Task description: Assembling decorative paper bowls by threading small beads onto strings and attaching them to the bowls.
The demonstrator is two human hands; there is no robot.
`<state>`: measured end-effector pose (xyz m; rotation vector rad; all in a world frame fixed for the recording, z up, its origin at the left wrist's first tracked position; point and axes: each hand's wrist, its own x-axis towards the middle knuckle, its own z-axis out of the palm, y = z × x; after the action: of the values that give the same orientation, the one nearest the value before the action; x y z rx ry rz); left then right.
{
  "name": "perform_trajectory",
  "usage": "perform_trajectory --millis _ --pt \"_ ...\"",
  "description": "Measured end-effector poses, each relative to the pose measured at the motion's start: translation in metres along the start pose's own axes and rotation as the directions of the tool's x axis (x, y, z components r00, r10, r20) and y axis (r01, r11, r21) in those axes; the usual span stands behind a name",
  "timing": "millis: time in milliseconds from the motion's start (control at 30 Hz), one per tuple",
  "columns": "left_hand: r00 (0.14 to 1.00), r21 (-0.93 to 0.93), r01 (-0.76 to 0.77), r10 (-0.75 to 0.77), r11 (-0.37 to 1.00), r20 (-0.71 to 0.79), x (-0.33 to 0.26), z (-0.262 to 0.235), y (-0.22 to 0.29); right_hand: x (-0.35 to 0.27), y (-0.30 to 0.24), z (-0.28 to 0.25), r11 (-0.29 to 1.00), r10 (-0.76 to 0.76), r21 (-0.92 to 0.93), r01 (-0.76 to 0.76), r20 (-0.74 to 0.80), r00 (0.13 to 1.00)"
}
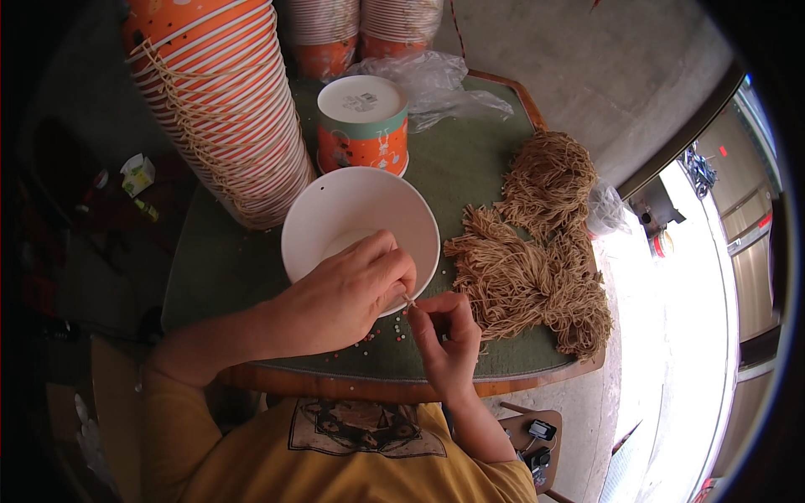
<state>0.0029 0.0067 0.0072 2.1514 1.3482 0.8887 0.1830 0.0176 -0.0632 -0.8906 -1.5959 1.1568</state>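
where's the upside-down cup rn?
Head view, upper middle: the upside-down orange paper cup stands on the green table, just behind the open white bowl, right of the tall cup stack.

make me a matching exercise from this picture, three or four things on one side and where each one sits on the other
Things:
1. white paper bowl
2. twine pile
3. tall stack of cups
4. upside-down cup

Places:
A. table's right side
B. leaning at the table's far left
C. under the left hand, near edge
D. just behind the bowl

Pairs: 1-C, 2-A, 3-B, 4-D
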Motion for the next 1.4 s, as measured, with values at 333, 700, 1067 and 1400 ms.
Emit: perform_trajectory --millis 333,700,1067,1400 --pt "0.992 0.048 -0.083 0.087 0.995 -0.087 0.000 0.012 -0.005 -0.012 0.010 0.010 0.940 0.185 0.250 -0.231 0.196 0.963" --pt "0.816 0.369 -0.317 0.450 0.874 -0.363 -0.062 0.034 0.002 -0.036 0.002 0.010 0.910 0.234 0.259 -0.323 0.320 0.918" --pt "0.873 -0.785 0.382 -0.469 0.487 0.133 -0.068 0.054 -0.003 -0.052 0.003 0.016 0.987 0.054 0.109 -0.119 0.470 0.881" --pt "0.832 -0.894 0.282 -0.553 0.348 0.047 -0.055 0.052 -0.002 -0.054 0.002 0.017 0.999 -0.004 -0.043 0.031 0.534 0.845"
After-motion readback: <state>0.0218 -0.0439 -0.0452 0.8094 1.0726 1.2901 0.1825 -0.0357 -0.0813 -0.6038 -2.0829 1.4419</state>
